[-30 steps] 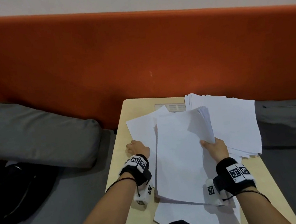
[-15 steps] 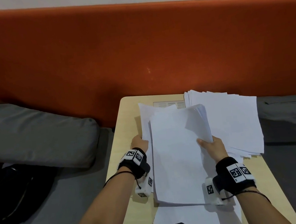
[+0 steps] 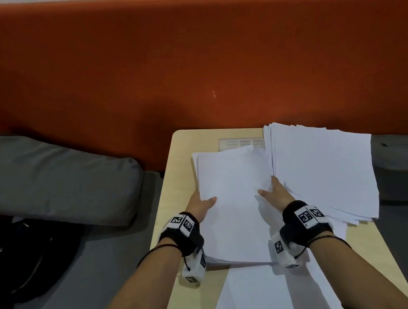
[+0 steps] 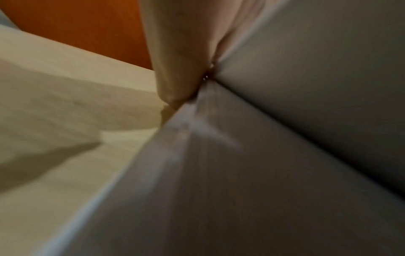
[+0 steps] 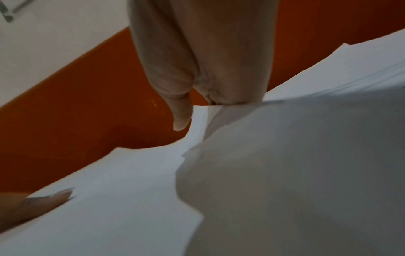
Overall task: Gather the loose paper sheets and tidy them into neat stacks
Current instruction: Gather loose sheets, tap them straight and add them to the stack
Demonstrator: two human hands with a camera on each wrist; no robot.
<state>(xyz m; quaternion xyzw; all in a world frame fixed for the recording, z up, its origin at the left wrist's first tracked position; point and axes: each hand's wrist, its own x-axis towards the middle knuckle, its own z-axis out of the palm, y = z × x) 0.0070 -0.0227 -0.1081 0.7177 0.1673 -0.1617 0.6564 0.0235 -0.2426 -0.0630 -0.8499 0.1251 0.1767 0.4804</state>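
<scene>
A bundle of white paper sheets point(image 3: 235, 201) is held over the small wooden table point(image 3: 173, 182). My left hand point(image 3: 201, 202) grips its left edge, thumb on top and fingers underneath. My right hand point(image 3: 273, 192) grips its right edge the same way. The left wrist view shows the paper point(image 4: 285, 155) close up against my left hand. In the right wrist view my right hand's thumb point(image 5: 179, 117) rests on the bundle point(image 5: 131, 190). A second, rough stack of sheets point(image 3: 323, 169) lies on the table's right half. More loose sheets point(image 3: 263, 296) lie near the front edge.
An orange padded backrest point(image 3: 188, 67) rises behind the table. A grey cushion point(image 3: 49, 180) lies at the left, a dark bag point(image 3: 20, 259) in front of it. A grey seat point(image 3: 405, 166) is at the right. A printed label point(image 3: 242, 141) sits on the table's far end.
My left hand gathered a loose sheet from the left into the bundle and now grips its left edge. The bundle's lifted right corner has come down, and both hands hold it squarer.
</scene>
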